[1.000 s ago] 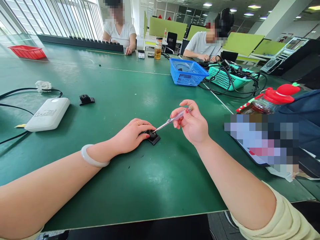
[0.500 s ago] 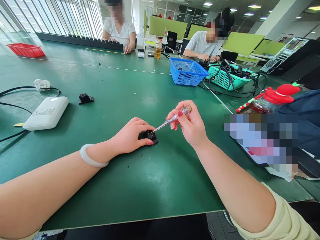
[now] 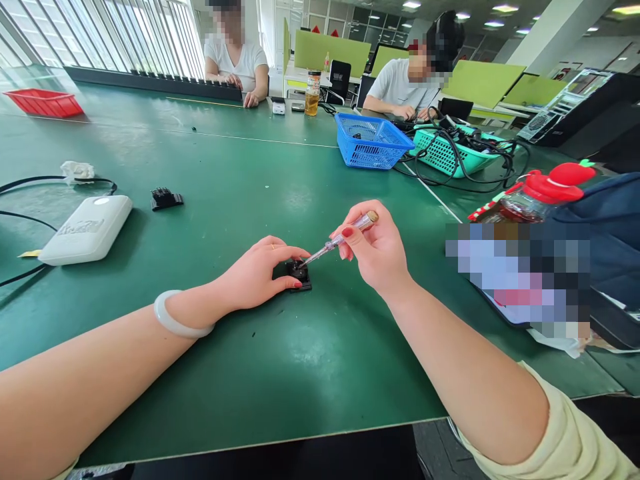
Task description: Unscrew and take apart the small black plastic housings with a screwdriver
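Note:
On the green table, my left hand [image 3: 257,272] pinches a small black plastic part [image 3: 300,275] between thumb and fingers, holding it against the tabletop. My right hand [image 3: 375,250] grips a screwdriver [image 3: 330,246] with a clear handle, tilted down to the left. Its tip touches the top of the black part; the exact contact spot is too small to make out. A similar black part [image 3: 166,199] lies apart, farther up and to the left.
Left of my hands sits a white box [image 3: 86,230] with black cables. Ahead are a blue basket [image 3: 373,150], a green basket [image 3: 450,153] full of cables and a red tray [image 3: 45,103]. A red-lidded bottle [image 3: 530,200] lies right. Two people sit across the table.
The view has shifted slightly. My hands keep nearly the same pose, with the screwdriver tip still on the black part, which shows a little more between my left fingers.

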The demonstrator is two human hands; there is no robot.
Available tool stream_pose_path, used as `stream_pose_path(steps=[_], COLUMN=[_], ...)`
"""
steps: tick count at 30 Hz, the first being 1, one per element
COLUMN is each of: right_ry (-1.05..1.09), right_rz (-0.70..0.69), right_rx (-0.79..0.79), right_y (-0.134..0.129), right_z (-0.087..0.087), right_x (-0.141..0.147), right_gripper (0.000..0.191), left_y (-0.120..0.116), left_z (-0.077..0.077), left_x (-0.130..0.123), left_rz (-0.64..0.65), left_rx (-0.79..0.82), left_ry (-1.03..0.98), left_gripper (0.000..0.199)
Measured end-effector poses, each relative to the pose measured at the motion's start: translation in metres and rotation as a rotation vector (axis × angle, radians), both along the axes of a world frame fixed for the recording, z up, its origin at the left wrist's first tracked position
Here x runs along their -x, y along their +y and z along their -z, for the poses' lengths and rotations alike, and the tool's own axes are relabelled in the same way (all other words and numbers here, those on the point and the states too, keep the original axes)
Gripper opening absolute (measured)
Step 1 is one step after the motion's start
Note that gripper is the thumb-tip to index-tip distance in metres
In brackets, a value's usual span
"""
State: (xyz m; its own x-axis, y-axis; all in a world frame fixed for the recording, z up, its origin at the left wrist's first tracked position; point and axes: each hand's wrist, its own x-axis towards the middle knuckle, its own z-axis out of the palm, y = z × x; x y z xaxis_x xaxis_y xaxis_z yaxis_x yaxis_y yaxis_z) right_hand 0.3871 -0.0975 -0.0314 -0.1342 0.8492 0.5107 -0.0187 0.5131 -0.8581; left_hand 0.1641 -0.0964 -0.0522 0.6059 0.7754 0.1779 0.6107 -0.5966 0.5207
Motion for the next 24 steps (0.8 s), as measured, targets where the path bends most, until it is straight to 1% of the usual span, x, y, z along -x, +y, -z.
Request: stream_pose_path(steps=[4,7,10,15,21,24], right_ry=[0.034,0.044,0.063,0.074,0.107,0.121], right_rz=[0.032,0.068,0.068,0.078,0.105,0.092], right_rx=[-0.051,-0.087,-0.106,-0.093,-0.06,-0.031], right_y=[-0.0023,-0.0037,-0.0033,-0.0018,0.0001,0.0014], right_z=[0.0021,0.0029,0.0032,0.0032,0.0046,0.0055], right_x=[-0.0015,-0.0022,-0.0021,-0.0013,-0.0009,-0.0014], right_gripper=[0.032,0.031,0.029,0.031,0.033,0.033], left_y=[-0.0002,-0.0003,-0.0001,0.0007,0.0017,0.0021], left_z=[0.001,0.0013,0.0014,0.002,0.0025,0.0021], left_x=[0.0002,0.0004,0.0006,0.0003,0.0004,0.0001], left_rz=[0.001,0.002,0.005,0.007,-0.034,-0.038], left_rx=[-0.006,-0.014,-0.013,-0.01,-0.008,-0.006], left_ry=[0.002,0.0,0.001,0.003,0.026,0.022], left_gripper=[0.042,0.042,0.043,0.043,0.047,0.043])
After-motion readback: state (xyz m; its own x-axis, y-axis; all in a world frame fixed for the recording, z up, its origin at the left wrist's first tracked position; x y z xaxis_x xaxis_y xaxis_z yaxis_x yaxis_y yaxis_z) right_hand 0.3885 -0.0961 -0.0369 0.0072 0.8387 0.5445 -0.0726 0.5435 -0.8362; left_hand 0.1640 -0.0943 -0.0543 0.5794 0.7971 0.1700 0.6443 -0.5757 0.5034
